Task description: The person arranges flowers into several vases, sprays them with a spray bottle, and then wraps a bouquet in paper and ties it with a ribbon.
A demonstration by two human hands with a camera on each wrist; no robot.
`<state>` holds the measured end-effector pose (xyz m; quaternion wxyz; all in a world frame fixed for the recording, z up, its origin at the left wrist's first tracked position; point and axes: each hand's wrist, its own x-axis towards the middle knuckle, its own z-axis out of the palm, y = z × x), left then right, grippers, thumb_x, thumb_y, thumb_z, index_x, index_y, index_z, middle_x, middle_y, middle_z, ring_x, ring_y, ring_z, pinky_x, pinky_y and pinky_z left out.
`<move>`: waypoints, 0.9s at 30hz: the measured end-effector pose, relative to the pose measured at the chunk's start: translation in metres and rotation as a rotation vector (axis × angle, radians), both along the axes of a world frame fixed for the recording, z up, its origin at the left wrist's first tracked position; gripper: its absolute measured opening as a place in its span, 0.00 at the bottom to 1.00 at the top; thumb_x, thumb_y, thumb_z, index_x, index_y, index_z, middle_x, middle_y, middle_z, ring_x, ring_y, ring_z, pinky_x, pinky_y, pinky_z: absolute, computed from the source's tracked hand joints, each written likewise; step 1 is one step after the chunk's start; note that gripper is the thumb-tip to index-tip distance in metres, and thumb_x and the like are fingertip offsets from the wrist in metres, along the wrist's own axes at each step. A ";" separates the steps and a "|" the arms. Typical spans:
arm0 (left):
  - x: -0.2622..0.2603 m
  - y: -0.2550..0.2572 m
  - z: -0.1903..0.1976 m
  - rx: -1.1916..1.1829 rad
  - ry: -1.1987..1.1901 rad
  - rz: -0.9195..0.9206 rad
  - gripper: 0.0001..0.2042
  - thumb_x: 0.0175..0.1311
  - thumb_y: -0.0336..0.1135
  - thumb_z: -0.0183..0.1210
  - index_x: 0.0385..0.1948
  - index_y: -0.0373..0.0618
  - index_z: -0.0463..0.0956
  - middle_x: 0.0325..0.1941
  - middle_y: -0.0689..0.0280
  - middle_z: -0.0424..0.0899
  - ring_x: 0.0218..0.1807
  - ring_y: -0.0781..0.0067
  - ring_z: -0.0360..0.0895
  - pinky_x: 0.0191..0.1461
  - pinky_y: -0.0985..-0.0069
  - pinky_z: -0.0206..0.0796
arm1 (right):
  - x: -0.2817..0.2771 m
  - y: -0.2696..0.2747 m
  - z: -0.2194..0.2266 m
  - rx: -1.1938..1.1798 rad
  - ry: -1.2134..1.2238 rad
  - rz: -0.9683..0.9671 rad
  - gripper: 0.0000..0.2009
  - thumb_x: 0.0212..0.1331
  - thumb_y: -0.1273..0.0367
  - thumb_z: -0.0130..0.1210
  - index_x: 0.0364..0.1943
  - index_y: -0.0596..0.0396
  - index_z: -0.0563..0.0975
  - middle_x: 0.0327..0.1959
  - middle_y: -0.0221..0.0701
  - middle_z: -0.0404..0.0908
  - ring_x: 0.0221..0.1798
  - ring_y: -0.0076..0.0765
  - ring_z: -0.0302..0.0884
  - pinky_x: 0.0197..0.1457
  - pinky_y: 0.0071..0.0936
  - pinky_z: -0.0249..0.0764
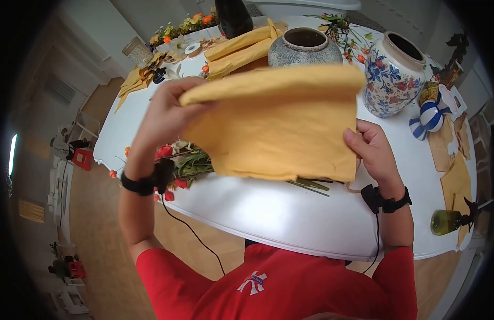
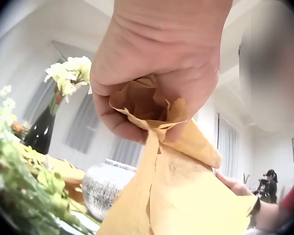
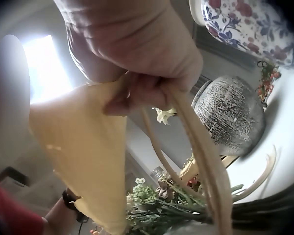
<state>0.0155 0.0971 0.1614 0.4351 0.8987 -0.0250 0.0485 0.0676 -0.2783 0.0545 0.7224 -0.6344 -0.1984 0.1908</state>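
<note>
A sheet of yellow wrapping paper [image 1: 279,133] is held up over the white table, its far edge curled into a roll. My left hand [image 1: 169,109] grips the roll's left end; in the left wrist view the fingers wrap round the crumpled, tube-like opening [image 2: 142,100]. With thumb and fingers my right hand [image 1: 372,146] pinches the sheet's right edge. Tan ribbon-like strips [image 3: 203,152] hang from beneath the right hand in its wrist view. Behind the paper lies a bunch of red and white flowers [image 1: 191,162] with green stems, partly hidden.
Beyond the paper stand a grey textured vase [image 1: 305,56] and a floral-painted vase [image 1: 391,80]. More folded yellow paper [image 1: 239,45] lies at the back. To the right are a blue-and-white striped ornament [image 1: 432,116] and a green spray bottle [image 1: 444,222] near the table edge.
</note>
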 end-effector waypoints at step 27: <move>0.308 0.123 -0.055 0.863 0.005 0.343 0.37 0.56 0.61 0.69 0.60 0.41 0.80 0.59 0.49 0.85 0.62 0.50 0.82 0.65 0.62 0.73 | 0.013 -0.021 0.013 -0.155 -0.151 -0.161 0.18 0.79 0.64 0.43 0.63 0.58 0.77 0.31 0.24 0.82 0.31 0.10 0.60 0.37 0.13 0.56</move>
